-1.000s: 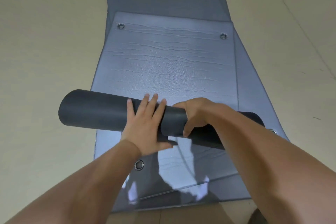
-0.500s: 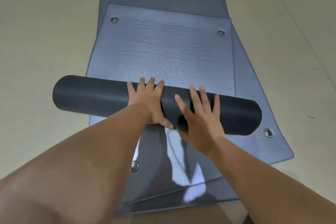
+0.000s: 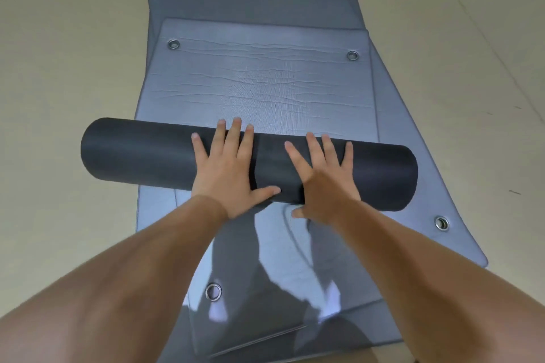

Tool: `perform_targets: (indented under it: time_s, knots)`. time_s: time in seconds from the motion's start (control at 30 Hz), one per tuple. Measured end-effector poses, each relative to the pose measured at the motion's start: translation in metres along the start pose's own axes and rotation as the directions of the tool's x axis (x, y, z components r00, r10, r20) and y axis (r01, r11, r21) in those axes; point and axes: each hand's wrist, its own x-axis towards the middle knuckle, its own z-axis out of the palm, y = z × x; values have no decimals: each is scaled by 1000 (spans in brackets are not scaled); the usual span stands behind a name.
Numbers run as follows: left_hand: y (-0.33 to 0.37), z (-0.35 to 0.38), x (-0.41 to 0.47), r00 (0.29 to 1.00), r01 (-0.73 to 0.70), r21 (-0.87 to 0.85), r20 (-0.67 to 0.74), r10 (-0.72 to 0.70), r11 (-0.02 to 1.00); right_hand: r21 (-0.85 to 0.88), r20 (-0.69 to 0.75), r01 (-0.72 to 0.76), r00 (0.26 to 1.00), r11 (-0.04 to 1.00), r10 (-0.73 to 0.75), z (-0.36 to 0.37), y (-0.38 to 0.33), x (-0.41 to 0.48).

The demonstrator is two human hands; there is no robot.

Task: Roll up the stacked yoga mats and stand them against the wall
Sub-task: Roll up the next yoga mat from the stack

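The beige floor (image 3: 59, 68) is showing at the far left, and the left end of the dark rolled yoga mat (image 3: 141, 153) is jutting out over it, past the edge of the sheets underneath. The roll is lying crosswise on the stacked grey yoga mats (image 3: 392, 115), which are running away from the person in a slightly fanned pile. Beyond the roll, a lighter creased top sheet (image 3: 265, 88) is lying flat, with a metal eyelet (image 3: 173, 44) in its far left corner.

The left hand (image 3: 230, 168) is pressing palm-down on the middle of the roll, with its fingers straight and slightly spread and its thumb pointing right along the near side. Just beside it, the right hand (image 3: 327, 183) is pressing down the same way, with its fingers splayed over the top of the roll and its thumb reaching under the near edge. Neither hand is gripping.

Further right, the roll's other end is resting on the pile, and a second eyelet (image 3: 441, 223) is gleaming near the corner of a lower mat.
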Motion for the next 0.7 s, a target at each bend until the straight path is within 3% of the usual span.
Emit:
perform_targets:
  time_s: [0.07, 0.13, 0.27, 0.4, 0.5, 0.7]
  knots:
    - [-2, 9, -11, 1000, -9, 27, 4, 9, 1000, 76, 16, 24, 1000, 997, -25, -12, 12, 18]
    - [-6, 14, -12, 995, 34, 38, 98, -38, 999, 109, 27, 50, 998, 993, -54, -20, 20, 32]
    - [-9, 10, 10, 967, 60, 80, 241, -78, 995, 102, 49, 55, 997, 993, -60, -30, 26, 45]
    - [-14, -5, 44, 944, 59, 117, 315, -93, 991, 41, -36, 15, 999, 999, -13, -31, 5, 36]
    - [-18, -11, 64, 941, 59, 74, 328, -81, 995, -60, -49, -15, 999, 998, 12, -20, -14, 33]
    - [-21, -3, 76, 970, 52, 60, 235, -65, 997, -28, 2, -62, 998, 998, 62, -32, -11, 63]
